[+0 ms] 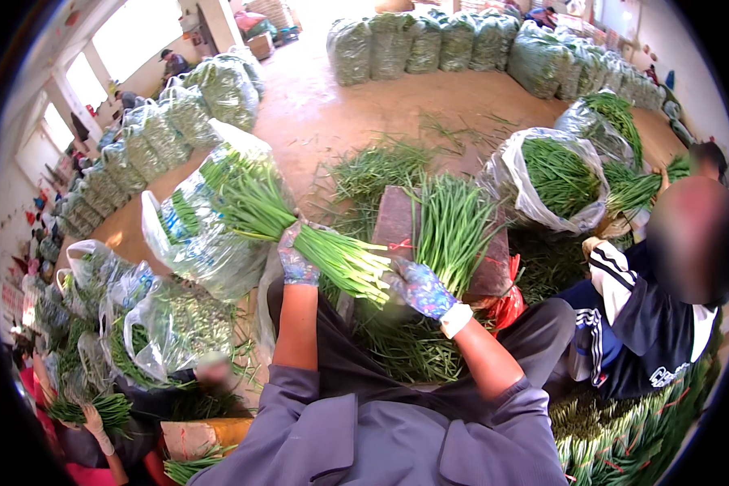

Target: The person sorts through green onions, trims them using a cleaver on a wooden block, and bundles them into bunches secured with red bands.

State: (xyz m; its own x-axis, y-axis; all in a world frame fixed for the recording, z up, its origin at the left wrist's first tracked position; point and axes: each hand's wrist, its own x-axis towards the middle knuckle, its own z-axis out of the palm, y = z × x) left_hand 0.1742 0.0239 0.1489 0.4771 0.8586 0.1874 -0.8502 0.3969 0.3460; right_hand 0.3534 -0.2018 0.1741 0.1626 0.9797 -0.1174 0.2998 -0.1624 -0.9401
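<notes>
While left hand clasps green bunch, right hand half-curled at pale ends, grip unclear.

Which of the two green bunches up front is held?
The left green bunch, clasped in the left hand, pale stalk ends pointing right; the other bunch lies on the brown block.

Room above floor ahead; bag blocks left, stalk pile right.

The head view looks down from close behind and above the held bunch, facing the floor beyond it.
</notes>
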